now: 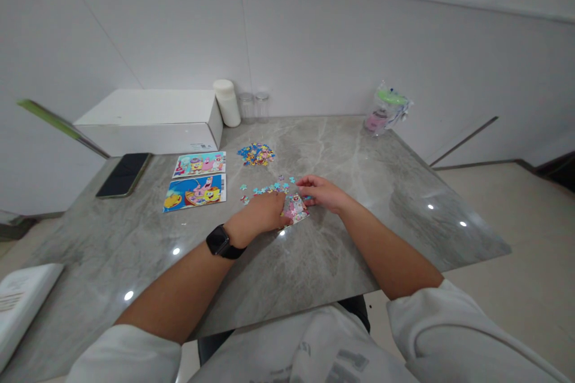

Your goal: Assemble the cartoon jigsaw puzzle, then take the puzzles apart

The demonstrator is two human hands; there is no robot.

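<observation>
Puzzle section (296,208) seems light, bendable, best edge-held; left hand (265,213) bends over it, right hand (324,192) half-curls beside it, grips unclear.

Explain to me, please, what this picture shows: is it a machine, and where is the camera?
No machine: these are a person's two bare hands, seen from a camera worn on the head, looking forward and down. On the grey table lie a pile of puzzle pieces, some loose pieces, two picture cards and a phone. The left hand, below a black watch, partly covers a small picture section; the right hand is at its right edge. Whether the fingers grip a piece is too small to tell.
</observation>
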